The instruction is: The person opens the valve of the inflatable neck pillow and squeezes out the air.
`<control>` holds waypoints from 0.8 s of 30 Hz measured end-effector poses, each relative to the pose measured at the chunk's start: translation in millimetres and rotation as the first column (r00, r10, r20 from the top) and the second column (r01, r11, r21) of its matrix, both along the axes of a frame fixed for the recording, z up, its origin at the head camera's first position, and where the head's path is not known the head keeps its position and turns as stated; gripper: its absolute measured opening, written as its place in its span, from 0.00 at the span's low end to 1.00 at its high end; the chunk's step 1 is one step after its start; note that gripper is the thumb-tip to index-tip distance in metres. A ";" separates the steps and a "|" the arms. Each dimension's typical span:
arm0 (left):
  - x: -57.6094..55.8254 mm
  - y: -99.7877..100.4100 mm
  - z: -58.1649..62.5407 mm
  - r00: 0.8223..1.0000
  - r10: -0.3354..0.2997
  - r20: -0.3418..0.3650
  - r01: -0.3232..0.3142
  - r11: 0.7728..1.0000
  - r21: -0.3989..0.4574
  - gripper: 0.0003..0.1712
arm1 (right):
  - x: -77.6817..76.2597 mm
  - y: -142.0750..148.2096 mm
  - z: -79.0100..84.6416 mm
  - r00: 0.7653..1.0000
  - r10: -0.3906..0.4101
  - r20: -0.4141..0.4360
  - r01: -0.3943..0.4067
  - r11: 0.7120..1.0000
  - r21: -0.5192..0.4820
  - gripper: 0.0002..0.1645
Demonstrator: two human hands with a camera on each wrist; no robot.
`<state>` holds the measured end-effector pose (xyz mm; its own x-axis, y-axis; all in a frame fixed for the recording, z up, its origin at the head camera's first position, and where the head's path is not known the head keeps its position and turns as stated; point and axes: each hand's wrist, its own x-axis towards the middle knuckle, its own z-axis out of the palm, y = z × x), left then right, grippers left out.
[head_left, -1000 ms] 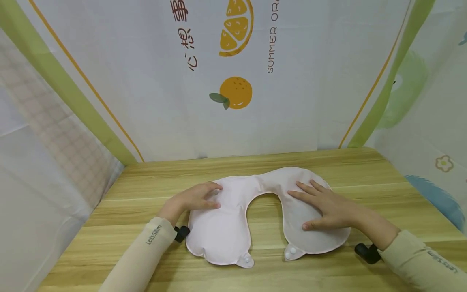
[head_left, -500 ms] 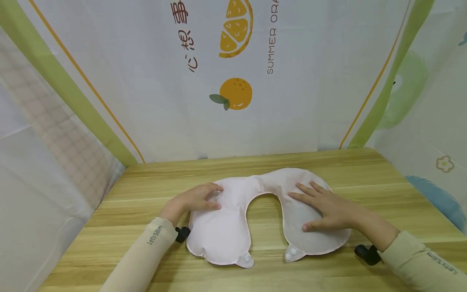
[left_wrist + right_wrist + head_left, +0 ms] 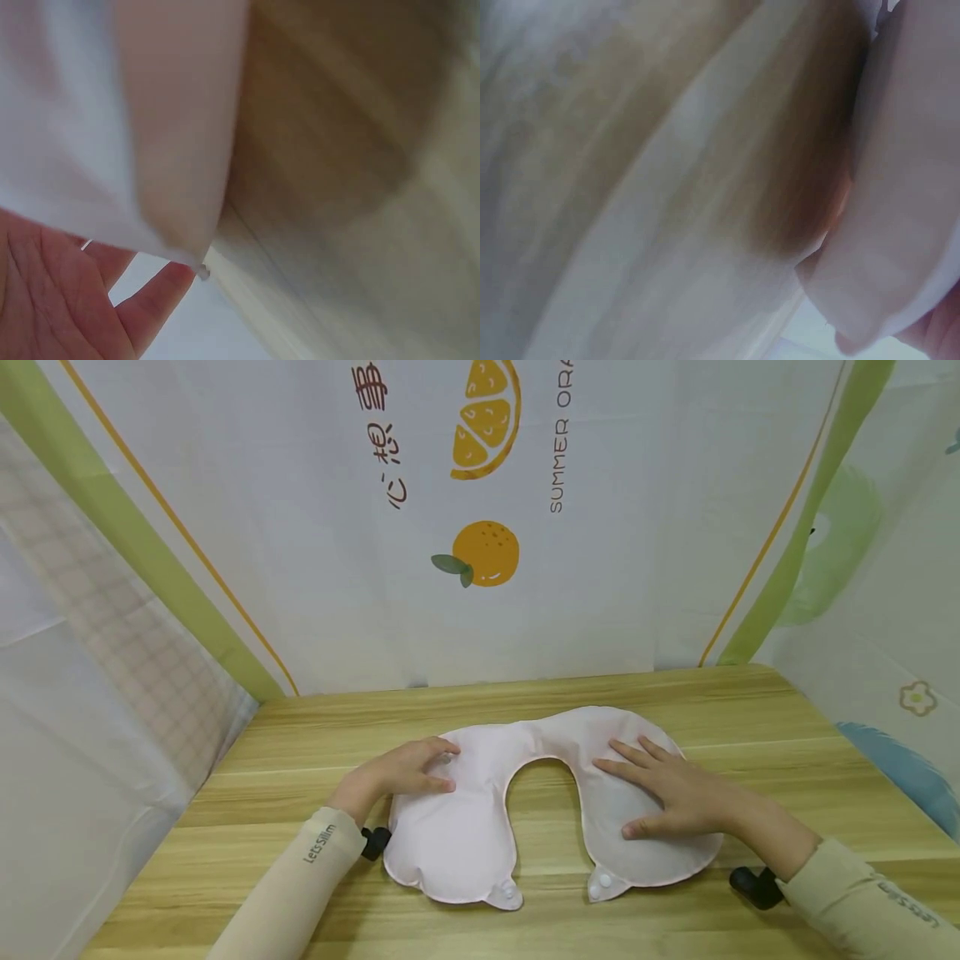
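A pale pink U-shaped neck pillow (image 3: pixel 457 839) lies on the wooden table, puffed up, its two ends toward the person. Each end carries a small tab with snap buttons; one is the left tab (image 3: pixel 506 893), the other the right tab (image 3: pixel 606 883). My left hand (image 3: pixel 401 768) rests on the outer upper part of the left lobe, thumb and fingers apart. In the left wrist view its palm (image 3: pixel 56 289) shows beside the pillow's edge. With fingers spread, my right hand (image 3: pixel 678 789) lies on the right lobe. The right wrist view shows mostly the pillow's side (image 3: pixel 900 202).
The wooden table (image 3: pixel 300 877) reaches back to a white cloth (image 3: pixel 600 585) printed with oranges and writing. Further patterned cloths hang at left and right. A black wrist camera (image 3: pixel 756 887) sits under the right wrist, another black camera (image 3: pixel 375 842) by the left.
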<state>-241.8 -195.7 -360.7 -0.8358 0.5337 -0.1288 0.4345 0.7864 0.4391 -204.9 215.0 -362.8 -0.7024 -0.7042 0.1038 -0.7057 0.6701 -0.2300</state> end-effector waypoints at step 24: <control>0.2 4.5 4.4 1.000 -0.008 0.008 0.008 1.000 -0.018 0.34 | -2.1 2.4 -8.2 1.000 0.016 -0.011 -0.016 1.000 -0.024 0.48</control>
